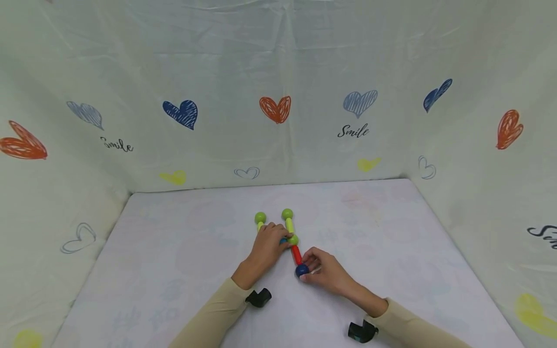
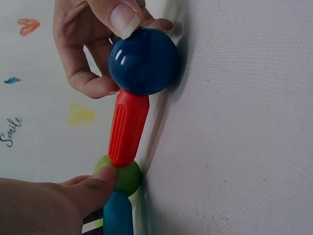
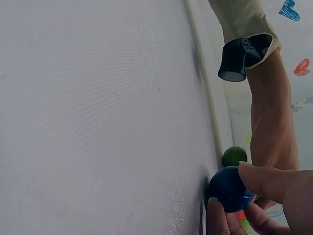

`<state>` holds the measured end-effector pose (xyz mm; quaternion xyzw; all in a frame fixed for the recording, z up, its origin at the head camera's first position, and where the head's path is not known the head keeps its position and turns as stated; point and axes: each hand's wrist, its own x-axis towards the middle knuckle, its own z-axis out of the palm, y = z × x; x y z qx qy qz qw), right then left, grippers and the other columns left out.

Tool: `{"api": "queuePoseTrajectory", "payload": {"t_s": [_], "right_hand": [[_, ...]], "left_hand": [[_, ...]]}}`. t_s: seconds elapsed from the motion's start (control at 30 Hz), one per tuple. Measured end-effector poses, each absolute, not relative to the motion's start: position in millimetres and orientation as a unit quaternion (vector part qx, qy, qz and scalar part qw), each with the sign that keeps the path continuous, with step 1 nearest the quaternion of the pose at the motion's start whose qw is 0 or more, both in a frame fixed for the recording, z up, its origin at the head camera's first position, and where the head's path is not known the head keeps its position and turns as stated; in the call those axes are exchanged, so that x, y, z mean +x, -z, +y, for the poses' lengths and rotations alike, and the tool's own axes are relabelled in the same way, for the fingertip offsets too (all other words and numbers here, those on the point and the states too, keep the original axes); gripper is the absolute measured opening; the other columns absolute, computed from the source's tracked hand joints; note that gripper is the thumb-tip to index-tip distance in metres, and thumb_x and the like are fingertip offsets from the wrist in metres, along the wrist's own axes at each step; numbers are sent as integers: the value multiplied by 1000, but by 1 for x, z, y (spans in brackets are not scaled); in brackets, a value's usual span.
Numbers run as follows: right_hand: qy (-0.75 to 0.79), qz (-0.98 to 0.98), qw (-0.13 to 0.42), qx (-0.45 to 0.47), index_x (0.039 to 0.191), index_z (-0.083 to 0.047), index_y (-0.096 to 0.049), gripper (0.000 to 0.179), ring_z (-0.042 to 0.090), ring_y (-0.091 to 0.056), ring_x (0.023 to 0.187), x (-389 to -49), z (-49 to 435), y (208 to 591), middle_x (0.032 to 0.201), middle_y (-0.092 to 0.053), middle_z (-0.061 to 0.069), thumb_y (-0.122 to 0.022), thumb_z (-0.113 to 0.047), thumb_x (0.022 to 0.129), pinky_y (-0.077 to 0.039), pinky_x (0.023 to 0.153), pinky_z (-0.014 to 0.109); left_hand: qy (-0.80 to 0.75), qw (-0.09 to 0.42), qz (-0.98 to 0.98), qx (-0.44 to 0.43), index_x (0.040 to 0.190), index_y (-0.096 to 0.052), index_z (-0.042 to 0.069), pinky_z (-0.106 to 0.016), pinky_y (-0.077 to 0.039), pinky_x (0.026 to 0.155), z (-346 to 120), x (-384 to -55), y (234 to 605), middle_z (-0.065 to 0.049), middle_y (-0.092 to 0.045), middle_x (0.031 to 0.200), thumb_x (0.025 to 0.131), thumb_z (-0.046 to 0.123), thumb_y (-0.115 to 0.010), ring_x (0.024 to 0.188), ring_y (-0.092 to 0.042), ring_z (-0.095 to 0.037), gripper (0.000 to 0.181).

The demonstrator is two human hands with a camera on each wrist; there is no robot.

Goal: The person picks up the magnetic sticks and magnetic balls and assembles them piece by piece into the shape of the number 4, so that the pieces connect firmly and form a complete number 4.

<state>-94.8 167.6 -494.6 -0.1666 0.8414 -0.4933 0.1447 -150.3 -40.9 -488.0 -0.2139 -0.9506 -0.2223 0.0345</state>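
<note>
A toy of balls and short rods lies on the table. My right hand (image 1: 327,273) holds a dark blue ball (image 2: 144,60) between thumb and fingers. From that ball a ribbed red rod (image 2: 128,128) runs to a green ball (image 2: 128,178). My left hand (image 1: 266,245) grips this green ball, its thumb on top. A light blue rod (image 2: 118,214) joins the same ball and is mostly hidden under the left hand in the head view. Two yellow-green rods point away, the right one (image 1: 289,225) ending in a green ball (image 1: 287,213), the left one (image 1: 260,225) in another (image 1: 260,217).
The white table (image 1: 174,270) reaches back to a hanging cloth (image 1: 226,72) printed with hearts and the word Smile. More cloth encloses both sides. A black camera (image 1: 259,297) sits at the left wrist, and a second black camera (image 1: 363,332) at the right wrist.
</note>
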Motion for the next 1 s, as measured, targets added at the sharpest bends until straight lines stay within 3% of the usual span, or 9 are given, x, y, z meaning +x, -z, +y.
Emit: {"api": "queuePoseTrajectory", "payload": {"t_s": [0.63,1.0], "right_hand": [[481,834,176,-207,115,-1,-63,32,15,-67,91,-109,173,488,107,-69,7,-83,-10,91,-57,77,24],[489,847,133,-159,119,6,-64,27,17,-70,90,-133,198,487,105,-71,12,-73,-6,98,-58,74,24]], "left_hand": [[221,34,-948,-227,115,-79,12,-44,-47,97,-46,-151,490,-1,-75,108,94,23,-82,103,-63,-22,24],[243,62,-939,-235,123,-75,12,-47,-48,101,-65,-148,490,-2,-72,115,94,23,-83,114,-63,-26,32]]}}
